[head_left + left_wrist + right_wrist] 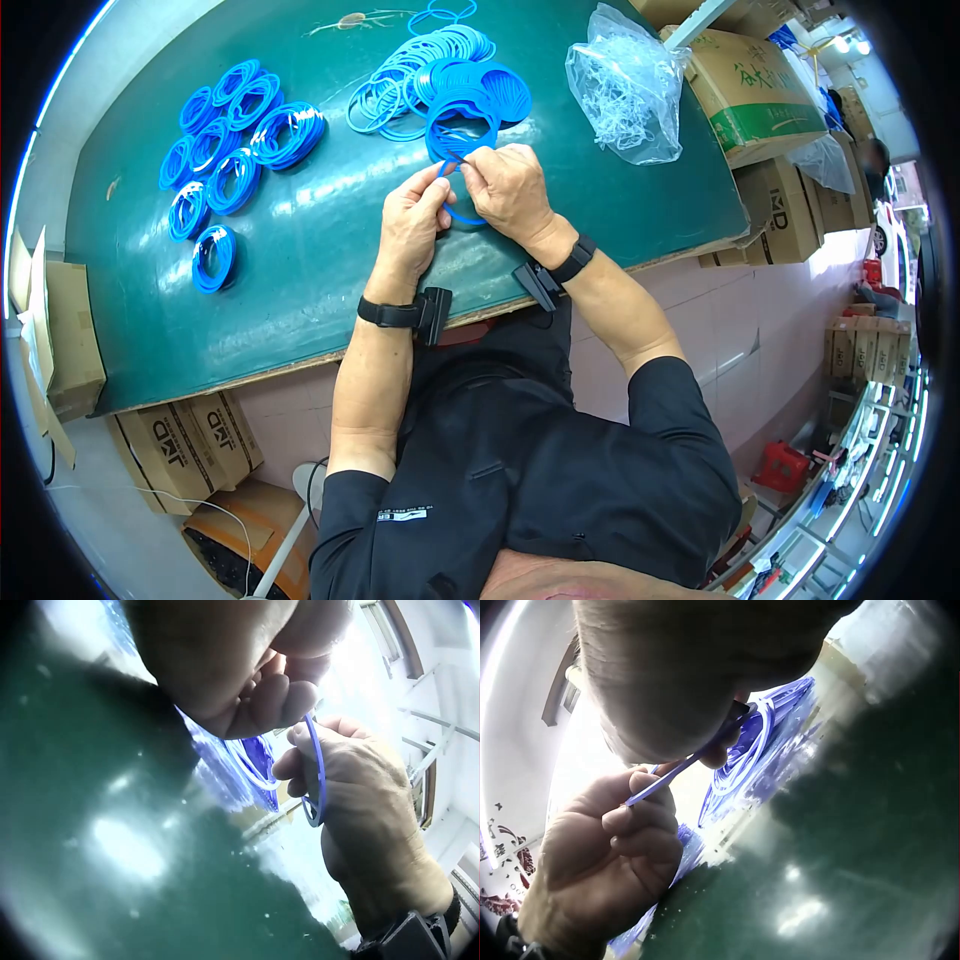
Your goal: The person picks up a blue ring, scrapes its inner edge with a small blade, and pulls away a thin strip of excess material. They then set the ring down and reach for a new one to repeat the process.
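Observation:
In the head view, both hands meet at the near side of a pile of blue rings. My left hand (408,225) pinches a thin blue ring (465,217) between thumb and fingers. Opposite it, my right hand (512,190) grips the same ring, its fingers curled. The right wrist view shows the ring (676,772) stretching edge-on from one hand to the other, with a small dark piece (739,712) at the right fingertips; I cannot tell what that piece is. Stacked blue rings (462,110) lie just beyond the hands, looser ones (440,55) farther back.
Several bundles of blue rings (233,180) lie on the left of the green table (330,270). A clear plastic bag (628,90) of pale scraps stands at the right, beside cardboard boxes (752,95). The table's front edge (250,378) runs close to the person's body.

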A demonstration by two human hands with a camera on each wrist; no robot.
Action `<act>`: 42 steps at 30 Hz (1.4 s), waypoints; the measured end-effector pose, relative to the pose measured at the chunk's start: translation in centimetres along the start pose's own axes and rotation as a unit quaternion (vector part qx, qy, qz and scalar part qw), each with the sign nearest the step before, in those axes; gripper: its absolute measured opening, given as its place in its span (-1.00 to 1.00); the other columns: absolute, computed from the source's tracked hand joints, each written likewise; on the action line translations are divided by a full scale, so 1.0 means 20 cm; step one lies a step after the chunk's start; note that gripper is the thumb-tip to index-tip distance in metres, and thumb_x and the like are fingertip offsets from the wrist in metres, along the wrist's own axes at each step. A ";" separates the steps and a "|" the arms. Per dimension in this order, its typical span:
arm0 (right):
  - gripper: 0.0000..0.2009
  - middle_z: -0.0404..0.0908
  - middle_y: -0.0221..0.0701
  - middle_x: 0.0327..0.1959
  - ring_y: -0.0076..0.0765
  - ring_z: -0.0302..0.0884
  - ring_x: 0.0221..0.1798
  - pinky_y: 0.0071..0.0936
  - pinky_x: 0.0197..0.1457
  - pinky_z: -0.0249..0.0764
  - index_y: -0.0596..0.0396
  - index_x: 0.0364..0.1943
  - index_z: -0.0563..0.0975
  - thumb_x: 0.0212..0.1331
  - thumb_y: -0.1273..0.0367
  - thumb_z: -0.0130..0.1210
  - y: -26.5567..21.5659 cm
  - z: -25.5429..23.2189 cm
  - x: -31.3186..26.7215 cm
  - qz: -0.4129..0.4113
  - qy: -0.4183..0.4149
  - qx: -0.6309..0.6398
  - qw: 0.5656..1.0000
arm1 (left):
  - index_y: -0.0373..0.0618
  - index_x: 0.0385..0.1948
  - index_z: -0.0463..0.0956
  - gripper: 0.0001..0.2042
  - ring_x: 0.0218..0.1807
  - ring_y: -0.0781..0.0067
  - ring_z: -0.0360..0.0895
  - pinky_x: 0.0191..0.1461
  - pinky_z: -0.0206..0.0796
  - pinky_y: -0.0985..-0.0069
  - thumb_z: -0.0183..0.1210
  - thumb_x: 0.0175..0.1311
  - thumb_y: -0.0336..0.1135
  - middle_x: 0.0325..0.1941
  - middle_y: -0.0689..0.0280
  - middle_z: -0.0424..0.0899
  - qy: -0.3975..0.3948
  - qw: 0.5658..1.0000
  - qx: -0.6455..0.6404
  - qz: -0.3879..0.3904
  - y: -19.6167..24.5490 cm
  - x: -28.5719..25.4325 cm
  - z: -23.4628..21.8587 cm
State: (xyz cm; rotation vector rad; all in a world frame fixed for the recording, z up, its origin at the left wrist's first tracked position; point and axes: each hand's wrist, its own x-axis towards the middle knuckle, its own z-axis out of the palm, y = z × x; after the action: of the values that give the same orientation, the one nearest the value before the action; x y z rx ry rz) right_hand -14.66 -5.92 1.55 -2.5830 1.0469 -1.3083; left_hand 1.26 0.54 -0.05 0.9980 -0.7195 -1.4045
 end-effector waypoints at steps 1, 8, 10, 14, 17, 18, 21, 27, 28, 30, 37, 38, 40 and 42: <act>-0.89 0.56 -0.33 -0.60 -0.13 0.57 -0.48 -0.20 -0.24 0.40 0.01 -0.44 0.51 0.14 0.41 0.23 0.00 0.01 0.00 -0.017 0.005 0.007 1.000 | -0.27 0.13 0.58 -0.70 -0.55 0.73 0.41 -0.49 0.20 0.77 0.12 0.46 -0.38 -0.37 0.41 0.61 -0.001 1.000 -0.014 -0.004 0.00 0.01 0.00; -0.95 0.60 -0.29 -0.53 -0.07 0.62 -0.38 -0.20 -0.10 0.50 0.06 -0.36 0.57 0.15 0.47 0.23 0.00 0.00 0.00 -0.020 0.036 0.033 0.999 | -0.28 0.13 0.57 -0.70 -0.55 0.71 0.42 -0.49 0.20 0.77 0.12 0.46 -0.37 -0.37 0.40 0.61 0.003 1.000 -0.025 -0.009 0.01 0.00 0.00; -0.95 0.61 -0.28 -0.51 -0.05 0.63 -0.36 -0.20 -0.10 0.51 0.07 -0.35 0.57 0.15 0.47 0.23 0.00 0.00 0.00 -0.004 0.014 0.026 1.000 | -0.26 0.15 0.58 -0.70 -0.56 0.75 0.43 -0.50 0.22 0.79 0.14 0.45 -0.39 -0.37 0.42 0.62 -0.005 1.000 -0.028 -0.002 0.00 0.00 0.00; -0.95 0.64 -0.26 -0.47 -0.02 0.64 -0.32 -0.19 -0.13 0.52 0.08 -0.33 0.58 0.16 0.47 0.23 -0.01 0.00 -0.01 -0.048 -0.002 0.033 0.998 | -0.29 0.15 0.56 -0.69 -0.55 0.70 0.43 -0.49 0.20 0.76 0.11 0.46 -0.37 -0.37 0.40 0.61 -0.002 1.000 -0.027 -0.008 0.01 0.00 0.00; -0.95 0.64 -0.27 -0.46 -0.02 0.64 -0.32 -0.19 -0.11 0.52 0.08 -0.33 0.58 0.16 0.47 0.22 -0.01 0.00 -0.01 -0.014 0.019 0.052 0.998 | -0.29 0.15 0.56 -0.69 -0.54 0.70 0.43 -0.49 0.19 0.77 0.11 0.46 -0.38 -0.38 0.40 0.61 -0.002 0.999 -0.034 -0.008 0.01 0.00 0.00; -0.95 0.64 -0.27 -0.46 -0.02 0.64 -0.32 -0.19 -0.11 0.52 0.08 -0.33 0.58 0.16 0.47 0.22 -0.01 0.01 -0.01 -0.014 0.018 0.053 0.998 | -0.29 0.15 0.56 -0.69 -0.55 0.72 0.44 -0.49 0.22 0.78 0.12 0.46 -0.39 -0.38 0.40 0.61 -0.005 0.999 -0.032 -0.008 0.01 0.00 0.00; -0.95 0.64 -0.27 -0.46 -0.02 0.64 -0.32 -0.19 -0.08 0.53 0.08 -0.32 0.58 0.17 0.48 0.23 0.00 0.01 -0.02 0.009 0.005 0.046 0.999 | -0.29 0.15 0.56 -0.69 -0.56 0.74 0.44 -0.50 0.24 0.78 0.14 0.46 -0.39 -0.38 0.41 0.62 -0.008 0.999 -0.038 -0.009 0.01 0.00 0.00; -0.94 0.66 -0.29 -0.43 -0.03 0.65 -0.31 -0.20 -0.06 0.52 0.08 -0.29 0.59 0.18 0.48 0.23 -0.01 -0.02 0.00 -0.041 0.001 0.048 0.998 | -0.31 0.15 0.56 -0.69 -0.57 0.74 0.42 -0.50 0.22 0.78 0.14 0.46 -0.38 -0.38 0.41 0.62 0.003 0.999 -0.049 -0.009 0.01 0.01 -0.02; -0.93 0.66 -0.31 -0.42 -0.04 0.65 -0.30 -0.19 -0.05 0.52 0.07 -0.29 0.59 0.18 0.48 0.24 -0.02 -0.02 0.00 -0.023 0.039 0.044 0.998 | -0.30 0.14 0.57 -0.70 -0.57 0.74 0.41 -0.50 0.21 0.78 0.14 0.46 -0.38 -0.39 0.42 0.61 0.007 0.999 -0.045 -0.009 0.01 0.01 -0.02; -0.93 0.66 -0.33 -0.40 -0.06 0.65 -0.29 -0.18 -0.04 0.52 0.07 -0.29 0.58 0.19 0.48 0.24 -0.02 -0.02 0.02 -0.007 0.075 0.043 0.996 | -0.29 0.13 0.58 -0.71 -0.57 0.75 0.40 -0.50 0.20 0.78 0.14 0.46 -0.38 -0.39 0.42 0.61 0.011 1.000 -0.021 0.000 0.01 0.01 0.00; -0.84 0.63 -0.43 -0.42 -0.23 0.63 -0.30 -0.29 -0.14 0.38 -0.04 -0.26 0.56 0.08 0.45 0.26 -0.02 -0.02 0.01 -0.039 0.033 0.029 0.998 | -0.25 0.06 0.64 -0.75 -0.56 0.76 0.38 -0.48 0.20 0.75 0.15 0.45 -0.38 -0.39 0.43 0.61 -0.004 0.998 0.068 0.013 -0.01 0.00 0.00; -0.83 0.62 -0.44 -0.43 -0.25 0.63 -0.31 -0.30 -0.16 0.36 -0.05 -0.26 0.56 0.05 0.45 0.27 -0.01 -0.02 0.01 -0.035 0.026 0.025 0.999 | -0.25 0.06 0.64 -0.75 -0.56 0.76 0.38 -0.48 0.20 0.75 0.15 0.45 -0.38 -0.39 0.43 0.61 -0.004 0.998 0.068 0.013 -0.01 0.00 0.00; -0.83 0.61 -0.45 -0.44 -0.24 0.62 -0.32 -0.30 -0.17 0.35 -0.05 -0.28 0.55 0.03 0.45 0.26 0.00 -0.03 0.00 -0.042 0.019 0.017 0.999 | -0.24 0.05 0.65 -0.76 -0.54 0.76 0.37 -0.47 0.19 0.75 0.14 0.46 -0.39 -0.40 0.44 0.60 -0.013 0.997 0.071 0.014 0.00 -0.01 0.01; -0.83 0.59 -0.45 -0.46 -0.24 0.62 -0.33 -0.29 -0.18 0.35 -0.04 -0.29 0.55 0.01 0.46 0.26 0.00 -0.02 0.00 -0.049 0.011 0.009 0.999 | -0.25 0.05 0.65 -0.76 -0.53 0.76 0.37 -0.47 0.19 0.75 0.13 0.47 -0.39 -0.40 0.44 0.60 -0.016 0.996 0.083 0.019 -0.01 -0.01 0.02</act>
State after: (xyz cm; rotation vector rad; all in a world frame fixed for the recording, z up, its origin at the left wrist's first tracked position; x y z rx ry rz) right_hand -14.94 -5.80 1.90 -2.6446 0.9179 -1.3645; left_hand 0.92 0.79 0.03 1.0858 -0.8865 -1.3463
